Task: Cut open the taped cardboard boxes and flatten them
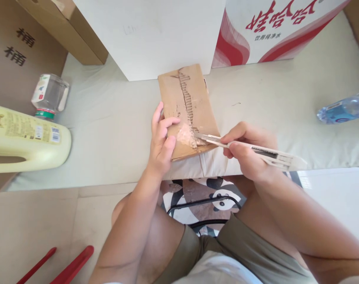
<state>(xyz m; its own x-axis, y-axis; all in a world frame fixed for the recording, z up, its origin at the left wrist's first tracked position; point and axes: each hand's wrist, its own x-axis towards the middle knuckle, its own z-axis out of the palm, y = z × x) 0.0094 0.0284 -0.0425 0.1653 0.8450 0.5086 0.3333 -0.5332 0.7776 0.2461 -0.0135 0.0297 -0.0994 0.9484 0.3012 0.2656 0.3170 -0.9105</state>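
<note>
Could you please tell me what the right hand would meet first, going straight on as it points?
Probably the cardboard box: the right hand holds a cutter whose blade lies over the torn near end, though depth there is unclear.

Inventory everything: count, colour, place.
torn flat cardboard box: 1, brown, centre
slim utility knife: 1, white, centre-right
flat panel: 1, white, top
printed carton: 1, red-white, top
cardboard cartons: 2, brown, upper-left
handled jug: 1, pale-yellow, left
green-capped bottle: 1, clear, left
blue-labelled bottle: 1, clear, right
cloth surface: 1, pale, centre
panda-print surface: 1, multicoloured, below
tubular frame: 1, black, below
long bars: 2, red, lower-left
shorts: 1, olive, bottom
left hand: 1, on box
right hand: 1, holding knife
</note>
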